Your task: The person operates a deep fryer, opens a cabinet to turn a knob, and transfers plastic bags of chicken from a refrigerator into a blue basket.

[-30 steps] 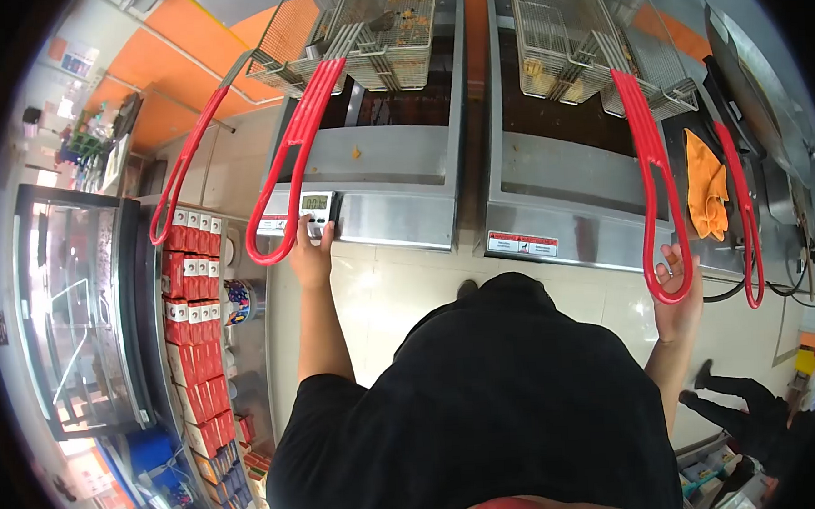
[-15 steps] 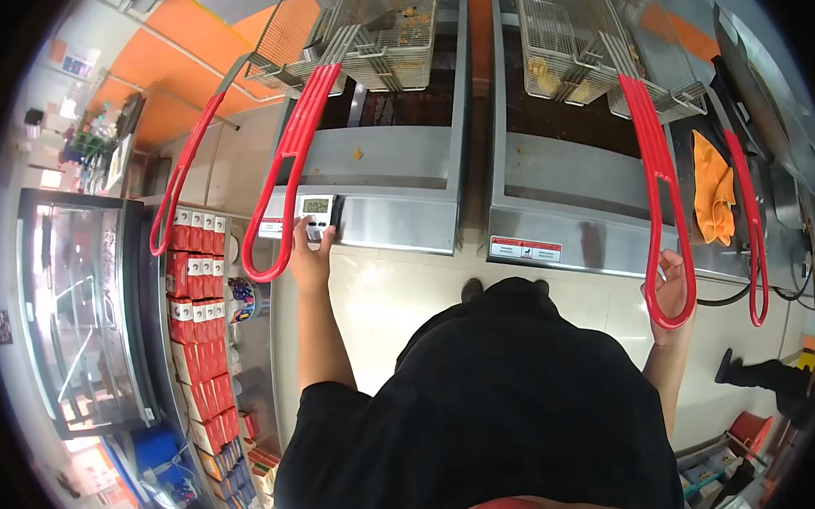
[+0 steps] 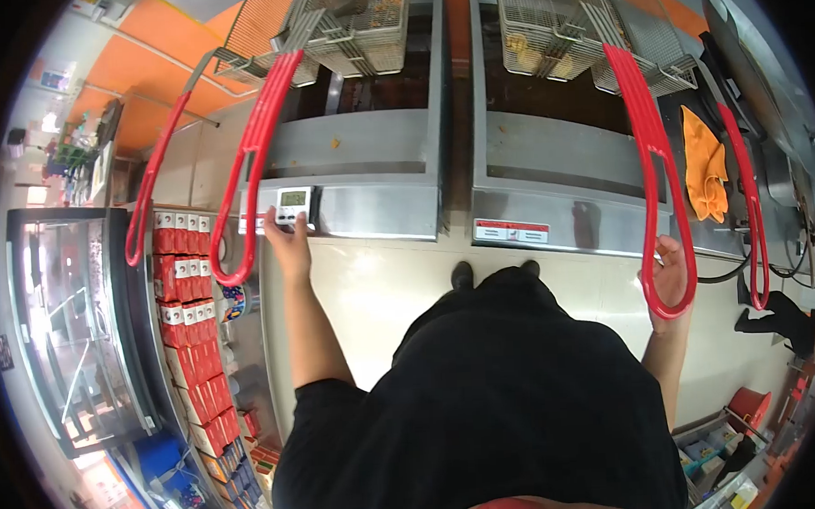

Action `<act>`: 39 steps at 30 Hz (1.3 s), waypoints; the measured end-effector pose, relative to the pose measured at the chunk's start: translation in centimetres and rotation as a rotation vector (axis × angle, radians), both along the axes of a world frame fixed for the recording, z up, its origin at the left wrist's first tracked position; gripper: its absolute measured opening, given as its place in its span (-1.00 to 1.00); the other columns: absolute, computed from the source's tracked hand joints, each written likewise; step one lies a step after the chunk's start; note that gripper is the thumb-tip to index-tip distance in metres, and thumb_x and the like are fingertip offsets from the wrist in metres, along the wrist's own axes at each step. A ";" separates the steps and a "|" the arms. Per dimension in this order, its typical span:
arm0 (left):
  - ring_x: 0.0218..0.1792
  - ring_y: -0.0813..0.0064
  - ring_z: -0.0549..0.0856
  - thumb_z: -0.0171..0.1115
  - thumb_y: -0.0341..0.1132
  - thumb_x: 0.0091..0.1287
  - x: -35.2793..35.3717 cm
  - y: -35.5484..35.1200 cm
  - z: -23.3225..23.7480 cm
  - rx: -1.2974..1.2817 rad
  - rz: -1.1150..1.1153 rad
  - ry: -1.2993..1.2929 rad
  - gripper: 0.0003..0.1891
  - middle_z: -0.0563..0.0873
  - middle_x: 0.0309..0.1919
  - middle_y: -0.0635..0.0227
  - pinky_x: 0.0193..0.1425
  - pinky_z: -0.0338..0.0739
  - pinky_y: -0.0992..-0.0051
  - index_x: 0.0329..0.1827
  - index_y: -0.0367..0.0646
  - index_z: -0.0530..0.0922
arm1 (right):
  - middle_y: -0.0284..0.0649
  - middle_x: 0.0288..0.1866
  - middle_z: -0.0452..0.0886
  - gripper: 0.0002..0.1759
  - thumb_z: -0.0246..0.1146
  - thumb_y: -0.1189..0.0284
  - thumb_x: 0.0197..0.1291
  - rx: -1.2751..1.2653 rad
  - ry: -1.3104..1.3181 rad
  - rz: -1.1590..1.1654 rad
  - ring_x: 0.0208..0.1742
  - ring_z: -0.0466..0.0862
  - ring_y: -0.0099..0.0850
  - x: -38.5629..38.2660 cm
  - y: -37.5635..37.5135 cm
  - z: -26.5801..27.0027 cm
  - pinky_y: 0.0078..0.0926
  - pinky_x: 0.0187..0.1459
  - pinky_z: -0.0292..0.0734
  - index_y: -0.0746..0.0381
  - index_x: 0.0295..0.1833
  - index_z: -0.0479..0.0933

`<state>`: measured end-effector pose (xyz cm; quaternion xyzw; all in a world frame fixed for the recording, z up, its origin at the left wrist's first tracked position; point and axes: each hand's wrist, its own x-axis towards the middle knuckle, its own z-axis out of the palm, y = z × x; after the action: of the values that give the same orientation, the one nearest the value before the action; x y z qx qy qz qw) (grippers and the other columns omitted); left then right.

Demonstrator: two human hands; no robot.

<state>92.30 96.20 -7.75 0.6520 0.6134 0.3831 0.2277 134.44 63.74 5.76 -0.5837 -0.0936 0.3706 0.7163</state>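
I find the left hand point(image 3: 289, 245) at the lower edge of the white timer point(image 3: 294, 207), finger and thumb set a little apart near its bottom corners. The right hand point(image 3: 671, 282) is behind the loop of a red handle point(image 3: 638, 108), palm in view, fingers loosely bent. Both appear small in this wide view, so I cannot tell whether either is closed in a grip. The timer sits at the front of the left fryer point(image 3: 383, 207). In my judgement, good practice here is a light, square press with one fingertip, the thumb bracing the timer, the readout left uncovered. I would avoid nudging the handle meanwhile, since it runs up to a wire basket point(image 3: 526, 15). An orange cloth point(image 3: 706, 169) lies beyond it, to the right.
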 end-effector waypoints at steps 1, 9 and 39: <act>0.14 0.25 0.32 0.26 -0.32 0.17 -0.3 0.0 -0.2 0.014 -0.005 0.007 -0.33 0.30 0.11 0.04 0.23 0.19 0.38 0.26 -0.37 0.11 | -0.31 -0.14 0.47 -0.61 -0.08 0.16 0.33 -0.015 -0.001 -0.005 -0.23 0.52 -0.64 0.2 -0.4 -0.1 -0.71 -0.32 0.55 0.25 0.01 0.37; -0.04 0.44 0.45 0.01 -0.29 0.34 2.9 -11.8 -4.3 -0.037 0.013 -0.281 -0.69 0.47 -0.06 0.22 0.10 0.32 0.43 0.07 -0.28 0.34 | -0.32 -0.17 0.51 -0.71 0.10 0.21 0.19 -0.481 -0.239 -0.433 -0.23 0.54 -0.51 9.7 -11.8 -9.8 -0.57 -0.31 0.43 0.16 -0.10 0.44; -0.02 0.22 0.51 -0.02 0.15 0.28 33.6 -43.5 -17.7 -0.528 0.396 -0.638 -0.27 0.49 -0.04 -0.08 0.06 0.42 0.30 0.05 -0.54 0.31 | -0.09 0.02 0.47 -0.50 0.13 0.01 0.10 -1.174 -0.664 1.144 0.06 0.49 -0.14 36.5 -45.6 -22.9 -0.16 0.04 0.40 0.13 0.03 0.44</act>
<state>125.86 52.68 -25.43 0.2915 0.7019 0.4315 0.4860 170.93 18.19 -17.16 -0.7987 -0.3690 0.4716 -0.0583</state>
